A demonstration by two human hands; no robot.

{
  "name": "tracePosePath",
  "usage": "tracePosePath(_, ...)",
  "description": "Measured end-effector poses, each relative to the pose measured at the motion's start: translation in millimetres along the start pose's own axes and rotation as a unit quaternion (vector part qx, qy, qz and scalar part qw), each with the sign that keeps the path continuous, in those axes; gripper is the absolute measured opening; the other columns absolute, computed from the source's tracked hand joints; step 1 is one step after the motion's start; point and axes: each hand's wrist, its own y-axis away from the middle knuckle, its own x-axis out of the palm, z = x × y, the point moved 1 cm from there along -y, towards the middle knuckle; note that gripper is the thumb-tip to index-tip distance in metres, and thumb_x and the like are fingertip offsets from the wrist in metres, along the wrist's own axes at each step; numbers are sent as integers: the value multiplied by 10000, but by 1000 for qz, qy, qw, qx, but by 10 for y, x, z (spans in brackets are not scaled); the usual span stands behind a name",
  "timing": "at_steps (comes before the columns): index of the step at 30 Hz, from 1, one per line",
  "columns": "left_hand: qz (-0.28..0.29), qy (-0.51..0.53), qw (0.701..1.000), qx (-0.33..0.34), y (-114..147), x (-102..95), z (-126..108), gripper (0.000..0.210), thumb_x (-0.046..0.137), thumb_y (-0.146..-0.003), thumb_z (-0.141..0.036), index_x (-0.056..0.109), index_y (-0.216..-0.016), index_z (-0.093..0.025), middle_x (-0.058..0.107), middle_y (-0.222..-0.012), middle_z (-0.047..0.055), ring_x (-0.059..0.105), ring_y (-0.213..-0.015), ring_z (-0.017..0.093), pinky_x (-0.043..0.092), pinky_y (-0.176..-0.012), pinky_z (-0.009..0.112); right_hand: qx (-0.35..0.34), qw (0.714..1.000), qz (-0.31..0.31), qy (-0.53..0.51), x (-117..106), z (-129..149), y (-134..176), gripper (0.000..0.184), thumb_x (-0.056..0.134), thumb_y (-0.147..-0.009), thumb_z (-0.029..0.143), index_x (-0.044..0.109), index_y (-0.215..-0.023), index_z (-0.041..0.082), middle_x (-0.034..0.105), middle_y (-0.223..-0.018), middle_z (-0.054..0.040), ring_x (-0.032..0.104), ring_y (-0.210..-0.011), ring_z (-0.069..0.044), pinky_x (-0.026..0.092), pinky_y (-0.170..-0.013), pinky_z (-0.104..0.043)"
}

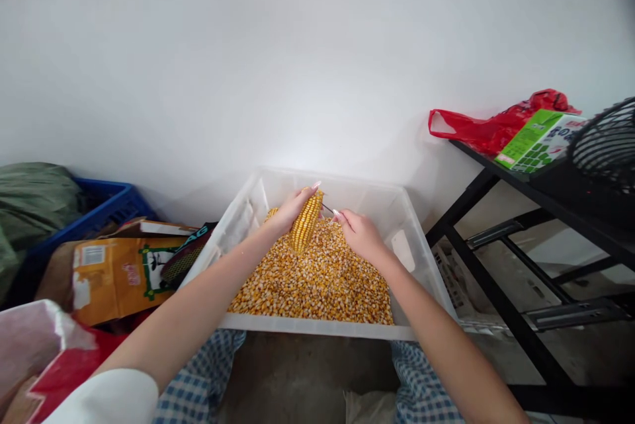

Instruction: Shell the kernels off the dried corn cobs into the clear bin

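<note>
My left hand [292,208] is closed round a yellow corn cob [306,222], which is tilted and full of kernels. In my right hand [361,233] is a thin dark metal tool [327,208], its shaft pointing at the cob's upper side; the grip covers the rest of it. I cannot tell whether its tip touches the kernels. Both hands are over a translucent plastic bin [342,328] holding a heap of loose corn kernels [317,285]. Part of another corn cob [270,213] shows behind my left wrist.
On the right stands a black metal-framed table [496,258] with a red plastic bag [489,129], a green-and-white box [538,143] and a black fan [608,146]. At left are a blue crate [112,202], flattened cardboard [116,272] and a red-and-white bag [62,351]. A white wall [317,60] rises behind.
</note>
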Motion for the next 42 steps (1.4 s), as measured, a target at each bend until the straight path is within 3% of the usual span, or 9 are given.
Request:
tracePosePath(12,-26,-67,997,14,57,41,-43,431,499,-696,-545,537,-827,-136,586,-659,41,571,-528,140,447,-478,239,1,1000,2,-23,0,-21,3,313,310,-875,338,586,-862,190,614,-689,-34,537,-622,-134,313,-567,-211)
tracePosePath(19,8,-89,996,9,109,98,-39,406,461,-721,-540,516,-817,-149,568,-601,16,548,-502,135,433,-470,236,-45,999,5,14,-59,-37,38,316,306,-872,334,574,-787,190,581,-614,-15,477,-525,-113,278,-539,-215)
tracePosePath(28,-13,-228,972,52,134,98,-15,358,498,-701,-505,557,-747,-155,572,-642,-3,542,-602,132,408,-553,206,-43,999,-5,20,-76,-72,41,347,367,-833,375,573,-649,164,520,-519,-1,366,-465,-86,244,-508,-217)
tracePosePath(36,11,-181,983,1,126,113,48,389,487,-691,-534,541,-781,-160,561,-609,-7,531,-511,127,415,-492,218,-32,998,7,-51,-34,-118,21,387,356,-829,401,537,-603,144,445,-511,31,341,-493,-69,243,-502,-196)
tracePosePath(42,4,-224,974,9,151,108,-9,350,531,-675,-500,559,-742,-158,577,-613,-3,530,-548,129,396,-496,191,-27,997,24,-68,-53,-125,29,354,388,-813,383,549,-613,139,437,-514,34,332,-497,-70,234,-497,-202)
